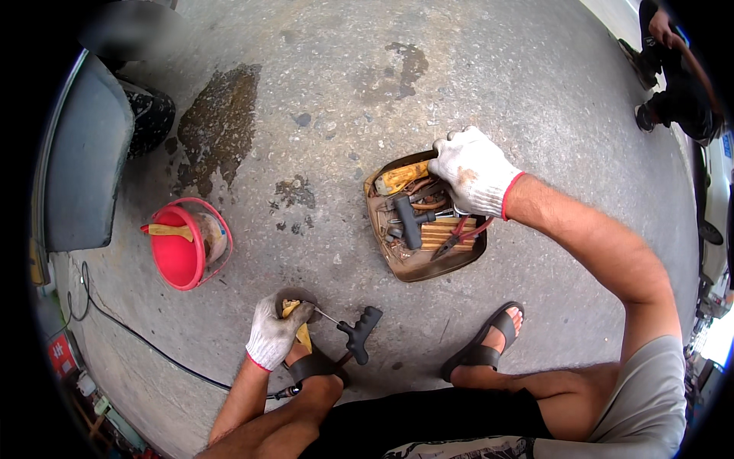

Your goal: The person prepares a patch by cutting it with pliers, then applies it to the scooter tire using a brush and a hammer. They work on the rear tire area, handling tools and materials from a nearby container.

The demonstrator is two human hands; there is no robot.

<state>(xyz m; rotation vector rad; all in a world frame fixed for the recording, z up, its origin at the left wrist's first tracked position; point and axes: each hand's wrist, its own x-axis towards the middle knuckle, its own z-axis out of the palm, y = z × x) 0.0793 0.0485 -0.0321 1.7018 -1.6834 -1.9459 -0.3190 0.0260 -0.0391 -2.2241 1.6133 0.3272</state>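
My left hand [279, 325], in a white glove, grips yellow material [302, 333] and the metal shaft of a black T-handled tool [357, 335] low in the middle. My gloved right hand [470, 168] is over a worn toolbox [413, 268], its fingers curled at the upper right, beside a yellow object [397, 180]; what it grips is hidden. The box holds a black T-handle [409, 226], red-handled pliers [451, 241], light brown strips [440, 229] and several small metal pieces.
A red bucket [172, 264] with a yellow-handled tool stands left. Behind it is a grey panel [84, 168]. A black hose [153, 333] runs along the concrete. Another person [673, 92] is at the upper right, near a white vehicle [715, 206]. Wet patches mark the ground.
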